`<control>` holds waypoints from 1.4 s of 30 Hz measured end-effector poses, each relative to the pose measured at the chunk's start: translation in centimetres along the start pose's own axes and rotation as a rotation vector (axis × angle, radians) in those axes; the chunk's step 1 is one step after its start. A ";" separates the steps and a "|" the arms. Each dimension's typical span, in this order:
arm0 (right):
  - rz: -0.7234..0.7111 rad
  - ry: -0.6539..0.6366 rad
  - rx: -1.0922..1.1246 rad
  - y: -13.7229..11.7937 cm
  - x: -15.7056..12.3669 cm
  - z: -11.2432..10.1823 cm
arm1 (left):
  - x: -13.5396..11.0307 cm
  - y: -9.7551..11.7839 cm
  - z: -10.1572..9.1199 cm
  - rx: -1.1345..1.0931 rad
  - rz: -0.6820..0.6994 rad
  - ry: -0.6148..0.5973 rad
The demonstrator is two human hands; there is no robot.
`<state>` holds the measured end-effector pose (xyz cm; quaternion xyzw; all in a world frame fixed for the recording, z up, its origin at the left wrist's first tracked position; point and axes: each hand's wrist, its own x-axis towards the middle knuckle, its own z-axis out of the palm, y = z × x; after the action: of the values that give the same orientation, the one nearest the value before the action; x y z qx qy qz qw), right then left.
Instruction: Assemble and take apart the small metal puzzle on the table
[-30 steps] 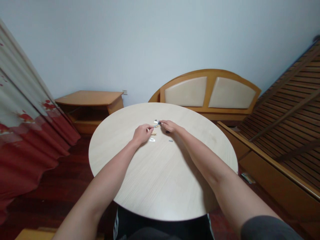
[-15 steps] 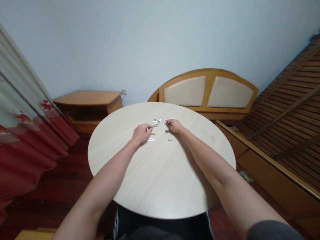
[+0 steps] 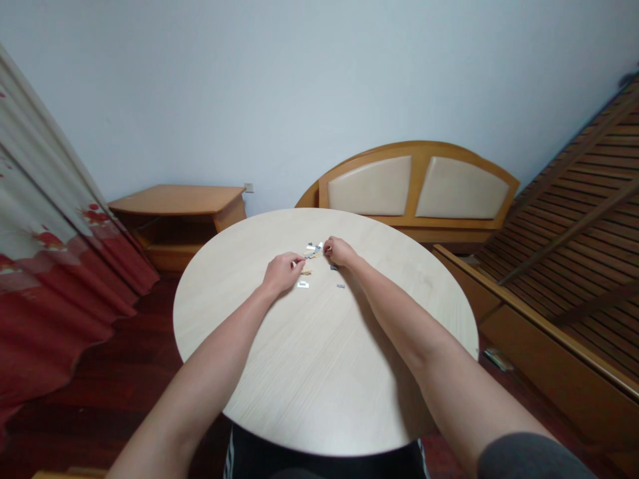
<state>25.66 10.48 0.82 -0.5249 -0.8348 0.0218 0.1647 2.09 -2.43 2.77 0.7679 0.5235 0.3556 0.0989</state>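
Observation:
Both my hands reach to the far middle of a round pale wooden table (image 3: 319, 359). My left hand (image 3: 282, 271) is curled, its fingertips pinching one end of a small grey and tan assembly of tiny pieces (image 3: 313, 253). My right hand (image 3: 339, 252) is closed in a pinch at the other end of that assembly; what is between its fingers is too small to name. Loose tiny pieces lie close by: a white one (image 3: 302, 285), a tan one (image 3: 306, 272) and a grey one (image 3: 341, 287).
A wooden side cabinet (image 3: 180, 219) stands at the back left against the wall. A padded wooden headboard (image 3: 417, 189) leans behind the table. A slatted bed frame (image 3: 574, 233) rises on the right. A red and white curtain (image 3: 44, 266) hangs at the left.
My right hand drew a little to the right away from the small assembly, then came back to it. My left hand stayed in place.

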 end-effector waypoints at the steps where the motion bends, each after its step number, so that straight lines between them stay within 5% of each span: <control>1: 0.003 0.028 0.019 -0.2 -0.1 -0.1 | 0.0 0.0 0.0 0.001 0.000 0.001; 7: 0.114 0.282 0.191 -0.5 -2.6 -1.4 | -0.1 0.1 0.0 -0.017 0.002 0.010; 16: -0.230 0.341 0.519 -3.4 -9.7 -0.5 | -0.3 1.0 1.2 -0.010 0.142 -0.078; 30: -0.240 0.366 0.569 -5.9 -10.3 0.0 | -0.2 0.9 1.4 0.000 0.183 -0.084; 36: -0.200 0.222 0.455 -4.0 -10.6 -2.6 | -0.2 0.9 1.2 -0.011 0.137 -0.052; 42: -0.112 -0.208 0.395 -1.4 -11.4 -4.8 | -0.1 0.6 1.2 -0.012 0.070 -0.031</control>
<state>30.40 -0.86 2.80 -0.4302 -0.8546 0.2298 0.1782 3.29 -2.54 2.18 0.7906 0.4927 0.3498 0.0991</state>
